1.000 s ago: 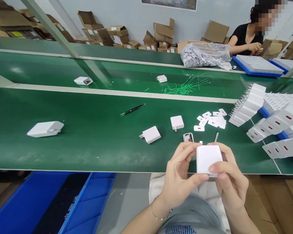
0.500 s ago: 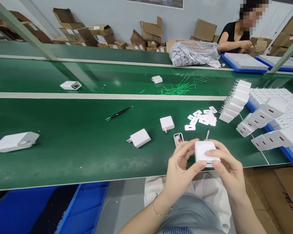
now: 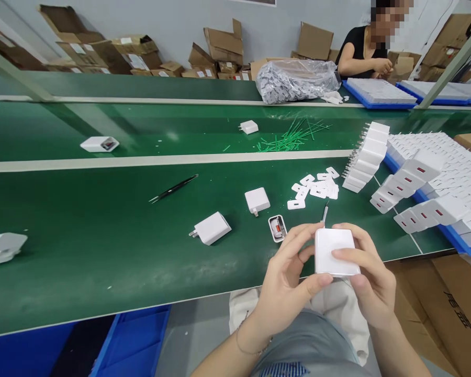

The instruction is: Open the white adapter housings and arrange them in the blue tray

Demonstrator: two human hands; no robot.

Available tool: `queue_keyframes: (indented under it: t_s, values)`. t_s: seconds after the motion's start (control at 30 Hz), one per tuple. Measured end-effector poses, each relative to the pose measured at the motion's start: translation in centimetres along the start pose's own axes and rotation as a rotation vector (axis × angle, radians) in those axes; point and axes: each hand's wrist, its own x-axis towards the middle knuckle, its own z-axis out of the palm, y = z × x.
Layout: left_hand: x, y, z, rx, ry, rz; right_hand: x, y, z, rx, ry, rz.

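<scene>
Charger gripped by both hands above green bench near cardboard boxes.

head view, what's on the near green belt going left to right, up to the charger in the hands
white block at the left edge → black tweezers → charger lying flat → smaller charger → open case with a red part → charger held by left hand and right hand
</scene>
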Motion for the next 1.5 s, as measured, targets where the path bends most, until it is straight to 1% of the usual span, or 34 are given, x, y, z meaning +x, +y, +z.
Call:
queue_keyframes:
  t_s: [0.1,0.23,0.33,0.47,0.6,0.7,0.77,0.9,0.97,1.03,1.1,1.2,1.33,1.4,1.5]
  values:
    - [-0.1,0.8,0.3,-0.065,-0.021,-0.07,0.0,-0.3,0.7,-0.087,0.043,-0.071]
    - [-0.5,1.5,0.5,-0.114,-0.022,-0.126,0.2,-0.7,1.3,-0.138,0.044,-0.126]
    - [-0.6,1.5,0.6,-0.114,0.009,-0.13,0.3,-0.8,1.6,-0.145,0.057,-0.13]
    - [-0.7,1.1,0.7,-0.13,0.045,-0.126,0.5,-0.7,2.1,-0.152,0.12,-0.152]
    - [-0.3,0.8,0.9,-0.14,0.104,-0.127,0.7,-0.8,2.2,-0.142,0.146,-0.126]
    - [0.2,0.5,0.8,-0.153,0.184,-0.14,0.9,-0.8,2.1,-0.111,0.127,-0.048]
    - [0.5,0.3,0.6,-0.163,0.247,-0.167,1.0,-0.7,1.8,-0.069,0.105,0.06]
    - [0.9,0.3,0.4,-0.138,0.36,-0.215,1.3,-0.9,1.3,0.042,0.009,0.294]
    - [1.0,0.5,0.4,-0.118,0.367,-0.245,1.5,-0.9,1.1,0.113,-0.018,0.406]
    - [1.1,0.8,0.4,-0.093,0.34,-0.291,1.7,-0.8,1.0,0.19,-0.008,0.516]
    - [1.1,0.9,0.3,-0.064,0.319,-0.329,1.9,-0.5,0.8,0.267,0.014,0.587]
    - [1.1,1.0,0.2,-0.027,0.3,-0.367,2.1,-0.1,0.8,0.335,0.021,0.598]
    - [1.1,1.1,-0.1,0.027,0.247,-0.402,2.0,-0.5,1.0,0.289,0.093,0.644]
    - [1.1,1.0,-0.2,0.049,0.24,-0.382,1.9,-0.7,1.0,0.238,0.109,0.655]
    - [1.0,0.7,-0.5,0.065,0.235,-0.311,1.5,-0.8,0.6,0.143,0.115,0.583]
